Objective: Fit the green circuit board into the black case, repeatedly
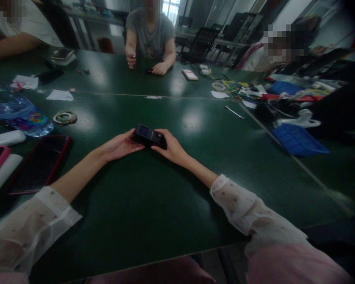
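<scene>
Device (150, 136), black, with a small screen and buttons on its face, is held over the middle of the tabletop (154, 213), well in from the near edge. The left hand (121, 146) grasps its left end, thumb above and fingers beneath; the right hand (173, 149) grips the other end, the thumb along the side facing the near edge. Whether the device touches the tabletop I cannot tell.

Toward the near left corner lies a red-rimmed phone (41, 163), with a white case (9, 138) just beside it. Farther from the near edge on that side are a bottle (29, 118) with a coloured label and, near it, a coil (65, 117). Paper (60, 95) lies beyond the coil, by a seam across the tabletop.

Right of the hands, a wrench (234, 112) lies near the cables (225, 86); a blue tray (298, 140) is farther toward the right edge. At the far edge sits a person in a grey shirt (150, 33), one hand resting on the tabletop near a white phone (190, 75).
</scene>
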`<state>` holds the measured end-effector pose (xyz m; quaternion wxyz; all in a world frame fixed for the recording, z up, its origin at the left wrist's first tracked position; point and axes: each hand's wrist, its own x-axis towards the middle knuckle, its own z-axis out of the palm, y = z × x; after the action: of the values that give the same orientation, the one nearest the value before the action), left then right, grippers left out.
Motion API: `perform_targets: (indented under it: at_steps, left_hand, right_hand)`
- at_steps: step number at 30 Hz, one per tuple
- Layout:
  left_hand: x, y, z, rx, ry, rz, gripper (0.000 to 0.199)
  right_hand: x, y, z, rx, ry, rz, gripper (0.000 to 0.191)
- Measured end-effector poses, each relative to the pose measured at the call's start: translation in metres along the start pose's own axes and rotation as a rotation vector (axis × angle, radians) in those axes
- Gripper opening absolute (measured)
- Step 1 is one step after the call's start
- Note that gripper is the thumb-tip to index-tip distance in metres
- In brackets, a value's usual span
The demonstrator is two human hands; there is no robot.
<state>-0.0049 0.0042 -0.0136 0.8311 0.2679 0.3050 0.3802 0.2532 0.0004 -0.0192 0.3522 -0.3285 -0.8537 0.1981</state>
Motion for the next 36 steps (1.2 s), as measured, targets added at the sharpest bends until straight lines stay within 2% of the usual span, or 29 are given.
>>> perform_targets:
  at_steps: [12, 27, 36]
  left_hand:
    - [0.0010, 0.0007, -0.0021, 0.020, -0.020, -0.013, 0.031]
    - [-0.0033, 0.0029, 0.0055, 0.000, 0.007, -0.021, 0.030]
    - [-0.0040, 0.0021, 0.0068, 0.014, 0.032, -0.023, 0.031]
  right_hand:
    - [0.0014, 0.0013, 0.0024, 0.012, -0.001, 0.000, 0.055]
    - [0.0005, 0.0019, 0.0033, -0.023, -0.027, -0.019, 0.057]
    - [0.0030, 0.0017, 0.0017, 0.074, -0.010, 0.003, 0.056]
